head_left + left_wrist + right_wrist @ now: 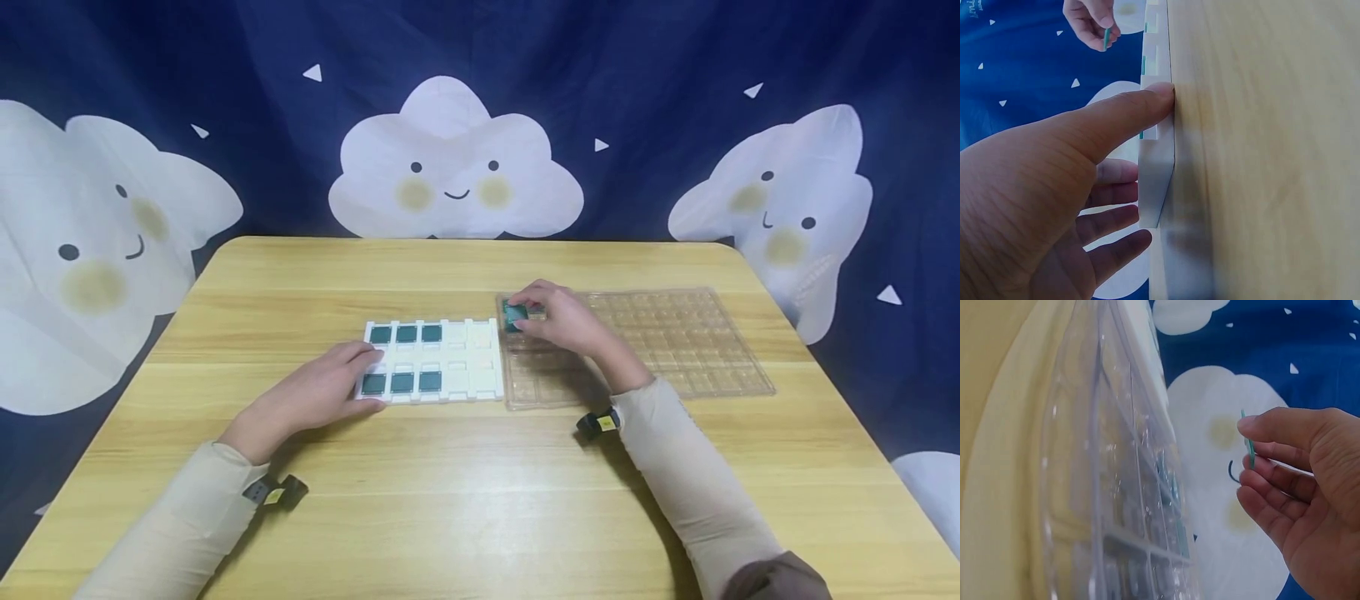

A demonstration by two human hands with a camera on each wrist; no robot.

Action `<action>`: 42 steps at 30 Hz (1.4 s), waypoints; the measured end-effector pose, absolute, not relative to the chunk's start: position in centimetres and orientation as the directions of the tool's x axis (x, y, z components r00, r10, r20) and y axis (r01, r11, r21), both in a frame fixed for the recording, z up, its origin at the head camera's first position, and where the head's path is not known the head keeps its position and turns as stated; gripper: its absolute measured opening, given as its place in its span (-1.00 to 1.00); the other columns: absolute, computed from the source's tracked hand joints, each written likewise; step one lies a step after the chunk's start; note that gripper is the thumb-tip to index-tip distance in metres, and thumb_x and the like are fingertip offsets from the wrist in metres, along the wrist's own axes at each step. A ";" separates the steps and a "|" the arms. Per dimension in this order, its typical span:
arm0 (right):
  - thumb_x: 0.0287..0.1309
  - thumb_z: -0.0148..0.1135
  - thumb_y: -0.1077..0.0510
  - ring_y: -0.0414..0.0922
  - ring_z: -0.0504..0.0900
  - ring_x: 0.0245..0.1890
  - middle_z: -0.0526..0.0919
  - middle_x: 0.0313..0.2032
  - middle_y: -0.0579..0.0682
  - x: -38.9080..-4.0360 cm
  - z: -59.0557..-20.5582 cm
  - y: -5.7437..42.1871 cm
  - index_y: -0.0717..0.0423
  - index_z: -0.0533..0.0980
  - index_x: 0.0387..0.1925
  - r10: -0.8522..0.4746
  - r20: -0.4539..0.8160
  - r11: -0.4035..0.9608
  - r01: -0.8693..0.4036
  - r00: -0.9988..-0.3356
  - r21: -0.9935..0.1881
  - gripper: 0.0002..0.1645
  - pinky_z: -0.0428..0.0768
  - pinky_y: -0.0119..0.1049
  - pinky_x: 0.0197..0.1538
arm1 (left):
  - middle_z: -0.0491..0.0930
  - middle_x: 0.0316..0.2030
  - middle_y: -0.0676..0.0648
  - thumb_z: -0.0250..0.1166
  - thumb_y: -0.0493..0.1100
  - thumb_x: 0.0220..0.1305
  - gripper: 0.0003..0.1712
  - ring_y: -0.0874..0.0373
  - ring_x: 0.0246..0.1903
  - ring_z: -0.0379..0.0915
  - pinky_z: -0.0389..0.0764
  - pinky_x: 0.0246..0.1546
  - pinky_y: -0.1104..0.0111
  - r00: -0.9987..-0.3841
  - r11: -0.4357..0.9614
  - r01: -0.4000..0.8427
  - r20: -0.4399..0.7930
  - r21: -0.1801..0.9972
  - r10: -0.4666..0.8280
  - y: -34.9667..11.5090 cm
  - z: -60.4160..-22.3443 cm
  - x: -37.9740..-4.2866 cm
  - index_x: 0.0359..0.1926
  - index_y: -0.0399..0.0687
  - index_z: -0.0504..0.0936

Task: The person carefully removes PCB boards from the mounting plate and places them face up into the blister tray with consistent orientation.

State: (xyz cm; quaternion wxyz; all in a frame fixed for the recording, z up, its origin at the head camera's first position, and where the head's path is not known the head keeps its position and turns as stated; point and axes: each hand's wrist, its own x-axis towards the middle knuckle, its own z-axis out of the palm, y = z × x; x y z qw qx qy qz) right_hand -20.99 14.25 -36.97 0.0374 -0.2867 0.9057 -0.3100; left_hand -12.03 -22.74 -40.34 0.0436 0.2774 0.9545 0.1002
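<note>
A white slotted tray [454, 357] lies on the table, with several green square chips [406, 333] in two rows at its left and middle. My left hand [318, 387] grips the tray's left end. In the left wrist view, the thumb [1141, 103] presses its near side wall, with other fingers behind the end. Over the left back corner of a clear compartment tray [705, 358], my right hand [562, 321] pinches one green chip [514, 315] between thumb and fingers. The right wrist view shows this chip [1249, 447] edge-on, raised above the clear tray.
Both trays sit side by side on a wooden table [450, 500], the clear one on the right. A dark blue curtain [630, 67] with white smiling clouds hangs behind the table. Small black cameras [597, 424] are strapped at both sleeves.
</note>
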 end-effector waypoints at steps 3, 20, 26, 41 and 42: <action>0.15 0.38 0.17 0.02 0.54 -0.02 0.58 -0.01 0.06 -21.4 -37.2 14.6 0.13 0.60 0.07 -0.510 0.096 0.658 -0.460 -0.855 -0.596 -0.58 0.57 -0.08 0.04 | 0.32 0.29 -0.31 0.34 0.25 0.19 -0.04 -0.20 0.30 0.23 0.27 0.33 -0.03 -0.843 0.828 0.518 -0.032 0.216 0.536 -22.7 -40.3 -12.0 0.36 -0.33 0.32; 0.15 0.37 0.20 0.02 0.54 -0.03 0.60 -0.03 0.09 -22.8 -38.4 16.0 0.15 0.62 0.06 -0.439 0.031 0.714 -0.369 -0.898 -0.595 -0.60 0.54 -0.06 0.11 | 0.33 0.29 -0.30 0.35 0.25 0.18 -0.05 -0.19 0.29 0.23 0.28 0.33 -0.03 -0.843 0.826 0.521 -0.026 0.215 0.538 -22.8 -40.4 -12.1 0.36 -0.32 0.33; 0.16 0.36 0.20 0.02 0.53 -0.05 0.61 -0.05 0.10 -23.0 -38.8 16.3 0.18 0.61 0.04 -0.423 -0.020 0.742 -0.334 -0.906 -0.581 -0.61 0.53 -0.05 0.08 | 0.32 0.30 -0.31 0.35 0.25 0.18 -0.04 -0.20 0.30 0.22 0.27 0.33 -0.04 -0.845 0.828 0.516 -0.031 0.218 0.534 -22.8 -40.3 -12.0 0.37 -0.32 0.32; 0.15 0.38 0.16 0.03 0.55 0.03 0.60 0.05 0.12 -23.5 -39.6 17.1 0.16 0.60 0.03 -0.416 -0.088 0.759 -0.292 -0.905 -0.583 -0.60 0.52 -0.02 0.13 | 0.30 0.31 -0.32 0.34 0.27 0.18 -0.03 -0.20 0.31 0.21 0.27 0.34 -0.03 -0.848 0.833 0.509 -0.042 0.215 0.529 -22.7 -40.3 -12.0 0.37 -0.32 0.32; 0.15 0.38 0.16 0.03 0.55 0.04 0.60 0.06 0.12 -23.5 -39.6 17.1 0.16 0.60 0.04 -0.417 -0.092 0.759 -0.291 -0.904 -0.582 -0.60 0.51 -0.02 0.14 | 0.30 0.31 -0.32 0.34 0.27 0.18 -0.04 -0.20 0.31 0.21 0.27 0.33 -0.03 -0.847 0.832 0.510 -0.040 0.216 0.530 -22.7 -40.4 -12.0 0.36 -0.32 0.33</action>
